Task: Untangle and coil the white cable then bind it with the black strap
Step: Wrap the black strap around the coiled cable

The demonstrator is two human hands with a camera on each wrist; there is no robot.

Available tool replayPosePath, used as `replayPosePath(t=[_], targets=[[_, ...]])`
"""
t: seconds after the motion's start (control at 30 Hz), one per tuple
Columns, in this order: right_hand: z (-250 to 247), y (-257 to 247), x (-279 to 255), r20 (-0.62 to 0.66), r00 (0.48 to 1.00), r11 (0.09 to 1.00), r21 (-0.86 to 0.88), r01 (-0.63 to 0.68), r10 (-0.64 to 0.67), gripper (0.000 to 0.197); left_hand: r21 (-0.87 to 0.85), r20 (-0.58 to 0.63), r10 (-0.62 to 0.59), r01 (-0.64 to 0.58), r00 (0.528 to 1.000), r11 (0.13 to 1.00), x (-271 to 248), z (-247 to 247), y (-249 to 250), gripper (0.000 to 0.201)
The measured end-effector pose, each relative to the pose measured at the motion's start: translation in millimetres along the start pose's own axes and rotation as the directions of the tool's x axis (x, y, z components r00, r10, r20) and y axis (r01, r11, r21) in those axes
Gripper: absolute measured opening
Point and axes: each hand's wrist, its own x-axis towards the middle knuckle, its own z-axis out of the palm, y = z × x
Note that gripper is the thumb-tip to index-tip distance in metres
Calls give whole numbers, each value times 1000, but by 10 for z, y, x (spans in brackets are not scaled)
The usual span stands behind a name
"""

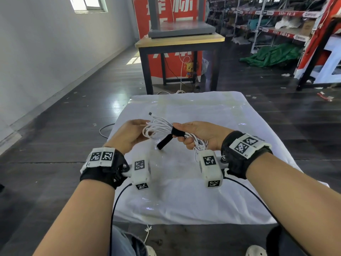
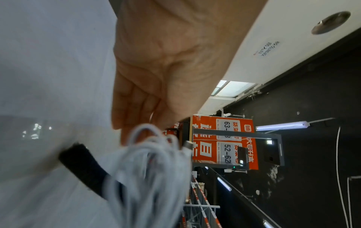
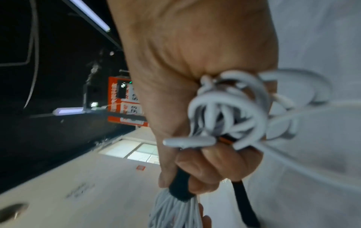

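White cloth (image 1: 184, 191) under a clear glossy sheet covers the low table in front of me, and I see dark plank flooring (image 1: 64, 126) all round it. Beyond its far edge stands a wooden-topped table on black legs (image 1: 180, 41) with a grey slab on top and a red banner (image 1: 171, 67) behind it; warehouse shelving (image 1: 267, 19) runs along the right, with a green tarp (image 1: 273, 54) heaped on the floor below.

Above the middle of the cloth, clear of it, I'm holding the white cable (image 1: 158, 127) as a coiled bundle. Its long axis runs roughly left to right between my hands, dipping a little toward me on the right. One plug end (image 1: 150, 114) sticks up and away from the left loops — the other connector (image 3: 189, 141) shows just by my right palm in the right wrist view.

My right hand (image 1: 199, 133) is closed round the bundle, thumb pressing the black strap (image 1: 170, 137) where it wraps the strands; the strap's free tail slants down and toward me, to the left. My left hand (image 1: 129, 133) is at the looped left end, fingers fairly straight and loose beside the loops (image 2: 150, 138); I cannot tell whether they pinch a strand.
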Motion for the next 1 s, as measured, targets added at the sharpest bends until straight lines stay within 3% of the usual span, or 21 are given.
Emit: replayPosePath(t=[0.07, 0.17, 0.37, 0.5, 0.57, 0.67, 0.77, 0.9, 1.0], targets=[[14, -2, -1, -31, 999, 988, -154, 2, -7, 28, 57, -12, -109, 109, 994, 992, -9, -58, 28, 15], [56, -14, 15, -55, 997, 921, -388, 21, -46, 27, 93, 140, -243, 232, 960, 968, -84, -7, 65, 31], [162, -84, -48, 1, 996, 777, -625, 71, -90, 30, 131, 216, -318, 295, 923, 947, -90, -52, 144, 76], [208, -81, -13, 26, 996, 669, -740, 76, -84, 22, 367, 309, -324, 202, 894, 908, -75, 11, 55, 53], [228, -80, 14, 34, 996, 634, -769, 80, -85, 25, 298, 331, -262, 163, 907, 941, -73, 61, 30, 41], [248, -74, 46, 40, 995, 603, -793, 90, -96, 31, 152, 219, -123, 91, 968, 984, -77, 98, 50, 19], [238, -64, 67, 31, 995, 583, -809, 79, -92, 30, 233, 79, 7, -26, 997, 972, -77, 91, 92, 12], [181, -14, 131, -17, 996, 541, -840, 33, -87, 47, 217, -64, 220, -201, 973, 955, -91, 118, 153, 15], [127, 53, 188, -50, 995, 597, -802, 12, -87, 54, 194, -68, 341, -323, 937, 926, -163, 220, 231, 15]])
